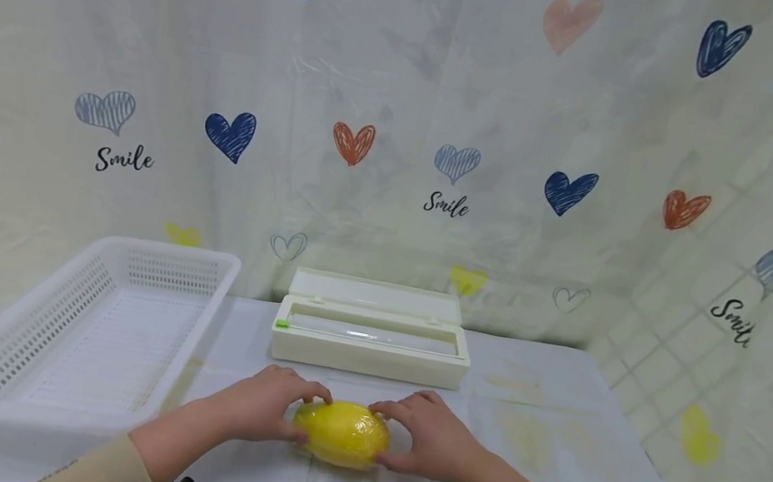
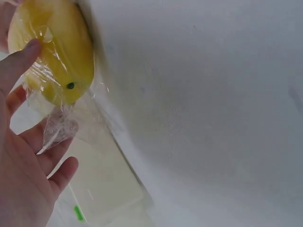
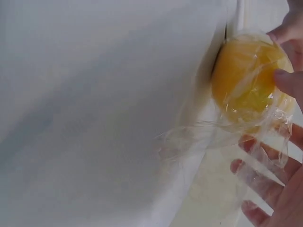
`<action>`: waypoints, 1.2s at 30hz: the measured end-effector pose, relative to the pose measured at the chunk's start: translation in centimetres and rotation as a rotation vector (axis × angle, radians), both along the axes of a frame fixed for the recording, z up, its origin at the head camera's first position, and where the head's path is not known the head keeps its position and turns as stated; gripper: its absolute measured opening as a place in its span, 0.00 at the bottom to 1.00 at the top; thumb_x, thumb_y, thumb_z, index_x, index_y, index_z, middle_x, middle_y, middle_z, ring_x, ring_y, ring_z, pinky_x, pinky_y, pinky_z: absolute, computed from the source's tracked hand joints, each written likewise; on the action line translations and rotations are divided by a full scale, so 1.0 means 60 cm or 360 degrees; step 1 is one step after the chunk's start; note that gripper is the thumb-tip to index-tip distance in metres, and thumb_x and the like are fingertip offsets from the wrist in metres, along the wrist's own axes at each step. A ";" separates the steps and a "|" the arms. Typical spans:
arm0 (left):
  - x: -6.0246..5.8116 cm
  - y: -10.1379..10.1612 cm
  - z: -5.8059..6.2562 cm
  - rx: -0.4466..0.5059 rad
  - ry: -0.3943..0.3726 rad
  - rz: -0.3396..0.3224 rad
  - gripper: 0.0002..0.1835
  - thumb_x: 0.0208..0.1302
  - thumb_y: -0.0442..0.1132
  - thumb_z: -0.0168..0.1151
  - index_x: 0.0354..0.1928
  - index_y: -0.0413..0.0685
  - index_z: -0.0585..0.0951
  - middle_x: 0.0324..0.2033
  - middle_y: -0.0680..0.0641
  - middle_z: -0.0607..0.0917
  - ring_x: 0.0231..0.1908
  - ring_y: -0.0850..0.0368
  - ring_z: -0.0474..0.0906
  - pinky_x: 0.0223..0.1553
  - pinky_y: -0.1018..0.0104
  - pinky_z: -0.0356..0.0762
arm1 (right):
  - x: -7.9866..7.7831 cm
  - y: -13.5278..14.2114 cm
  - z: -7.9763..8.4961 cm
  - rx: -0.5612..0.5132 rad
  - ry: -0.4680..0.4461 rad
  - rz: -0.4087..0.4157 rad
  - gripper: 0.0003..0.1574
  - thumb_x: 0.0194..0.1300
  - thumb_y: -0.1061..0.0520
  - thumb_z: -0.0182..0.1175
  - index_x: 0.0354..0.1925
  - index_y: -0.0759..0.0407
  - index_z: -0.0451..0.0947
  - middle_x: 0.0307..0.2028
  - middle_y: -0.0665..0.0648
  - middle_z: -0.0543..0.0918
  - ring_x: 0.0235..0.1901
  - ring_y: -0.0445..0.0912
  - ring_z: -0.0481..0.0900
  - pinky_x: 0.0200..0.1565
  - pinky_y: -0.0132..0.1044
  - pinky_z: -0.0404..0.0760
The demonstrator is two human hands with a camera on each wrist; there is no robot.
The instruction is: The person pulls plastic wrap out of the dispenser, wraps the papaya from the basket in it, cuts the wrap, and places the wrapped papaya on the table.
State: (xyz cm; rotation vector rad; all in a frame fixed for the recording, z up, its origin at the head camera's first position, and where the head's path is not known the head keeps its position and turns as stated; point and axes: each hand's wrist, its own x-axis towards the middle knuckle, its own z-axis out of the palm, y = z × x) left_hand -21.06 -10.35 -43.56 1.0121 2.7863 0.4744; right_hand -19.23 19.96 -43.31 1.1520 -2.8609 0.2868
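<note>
1. The left hand (image 1: 265,406) and right hand (image 1: 436,441) pinch opposite ends of a film-wrapped yellow fruit (image 1: 342,436) — just before the open cling-film dispenser (image 1: 369,360).
2. A white basket (image 1: 92,422), leftward, seemingly overhangs the table edge.
3. Rightward — white tablecloth (image 1: 586,466) stretches to the right edge.

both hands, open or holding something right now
Left hand: holding the yellow fruit, wrapped in clear film.
Right hand: holding the same fruit's other end.

Basket (image 1: 112,341) left, box (image 1: 368,359) behind fruit (image 1: 342,435)
</note>
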 end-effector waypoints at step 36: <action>-0.034 0.029 0.052 -0.0025 -0.0423 0.0052 0.27 0.64 0.61 0.63 0.64 0.69 0.77 0.50 0.53 0.84 0.51 0.53 0.79 0.51 0.50 0.77 | 0.104 0.025 0.011 -0.0213 -0.0092 -0.0331 0.30 0.61 0.31 0.64 0.54 0.45 0.83 0.39 0.42 0.82 0.38 0.39 0.77 0.42 0.39 0.81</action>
